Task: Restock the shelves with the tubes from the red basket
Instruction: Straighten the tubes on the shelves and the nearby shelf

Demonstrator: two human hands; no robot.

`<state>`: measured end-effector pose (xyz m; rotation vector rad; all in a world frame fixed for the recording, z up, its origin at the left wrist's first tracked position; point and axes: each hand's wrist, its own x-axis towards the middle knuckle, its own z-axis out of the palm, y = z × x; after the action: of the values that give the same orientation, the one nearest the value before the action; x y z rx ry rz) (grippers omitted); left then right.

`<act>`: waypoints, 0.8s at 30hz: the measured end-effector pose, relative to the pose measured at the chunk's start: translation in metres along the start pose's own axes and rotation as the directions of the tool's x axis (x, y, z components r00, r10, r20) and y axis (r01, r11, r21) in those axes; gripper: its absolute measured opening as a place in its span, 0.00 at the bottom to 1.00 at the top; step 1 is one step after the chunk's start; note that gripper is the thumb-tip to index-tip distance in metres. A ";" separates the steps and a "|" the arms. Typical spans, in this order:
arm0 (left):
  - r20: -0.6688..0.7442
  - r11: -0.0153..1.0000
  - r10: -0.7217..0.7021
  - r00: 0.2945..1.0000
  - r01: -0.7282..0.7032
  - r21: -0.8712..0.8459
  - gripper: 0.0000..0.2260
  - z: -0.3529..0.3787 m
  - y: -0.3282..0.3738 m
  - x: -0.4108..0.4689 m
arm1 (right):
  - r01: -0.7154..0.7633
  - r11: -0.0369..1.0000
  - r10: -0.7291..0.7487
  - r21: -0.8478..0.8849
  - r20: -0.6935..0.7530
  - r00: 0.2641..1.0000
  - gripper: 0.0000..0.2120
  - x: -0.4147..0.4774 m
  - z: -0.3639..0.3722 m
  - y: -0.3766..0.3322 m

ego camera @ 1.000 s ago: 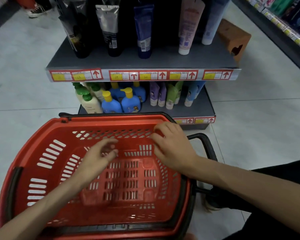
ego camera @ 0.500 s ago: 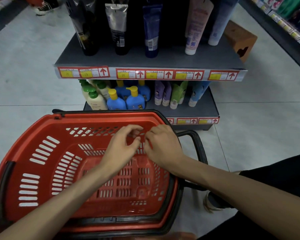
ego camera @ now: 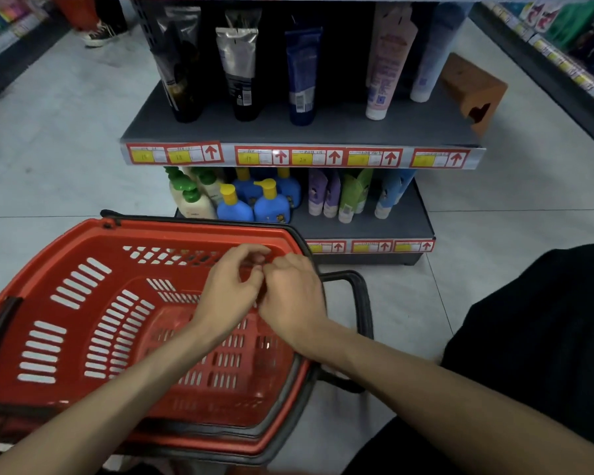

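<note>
The left hand [ego camera: 227, 293] and right hand [ego camera: 293, 298] are held, curled fingers [ego camera: 254, 250] touching, above the slotted red plastic basket [ego camera: 66, 255], seemingly empty beneath them; whether anything is pinched cannot be told.

A: Bottles?
B: Cream bottles [ego camera: 193, 204], green pump caps. Just right of them, blue bottles [ego camera: 271, 206], yellow caps. All upright.
A: Labels?
B: Red price tags [ego camera: 282, 156], yellow patches, arrows pointing up.
A: Elsewhere?
B: Brown wooden box [ego camera: 474, 87] far right, dark cut-out in its side. Grey tiled floor [ego camera: 48, 149]. A sneaker [ego camera: 100, 36] top left.
</note>
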<state>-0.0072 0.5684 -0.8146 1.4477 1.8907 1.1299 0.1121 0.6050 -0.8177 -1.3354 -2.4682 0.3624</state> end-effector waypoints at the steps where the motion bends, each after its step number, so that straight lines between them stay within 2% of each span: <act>1: -0.013 1.000 -0.005 1.000 0.005 0.000 0.22 -0.002 0.000 0.000 | -0.001 1.000 0.001 0.021 0.003 1.000 0.10 0.002 0.003 -0.010; 4: -0.080 1.000 -0.012 0.997 0.012 0.003 0.25 -0.014 -0.002 -0.002 | -0.002 0.999 0.002 0.051 0.001 1.000 0.10 0.011 0.010 -0.035; 7: -0.167 0.999 -0.021 0.986 0.026 0.025 0.24 -0.031 -0.005 -0.001 | -0.022 0.998 0.022 0.066 0.001 1.000 0.11 0.022 0.017 -0.054; 12: -0.217 0.999 -0.023 0.976 0.029 0.023 0.22 -0.044 -0.001 -0.003 | -0.080 0.994 0.081 0.068 -0.008 0.997 0.10 0.026 0.022 -0.076; 19: -0.186 0.998 0.028 0.982 -0.017 0.060 0.20 -0.049 0.005 -0.012 | -0.090 0.992 0.097 0.087 -0.072 0.993 0.10 0.013 0.030 -0.092; 23: -0.150 0.997 0.023 0.988 -0.012 0.072 0.19 -0.058 0.015 -0.018 | -0.083 0.960 0.103 0.269 -0.061 0.993 0.12 0.011 0.021 -0.085; 24: -0.151 0.998 0.020 0.988 -0.009 0.069 0.19 -0.060 0.017 -0.018 | -0.054 0.969 0.066 0.243 -0.041 0.997 0.12 0.012 0.016 -0.081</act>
<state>-0.0404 0.5339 -0.7702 1.4503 2.0432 1.2244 0.0383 0.5706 -0.8014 -1.3021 -2.2620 0.6160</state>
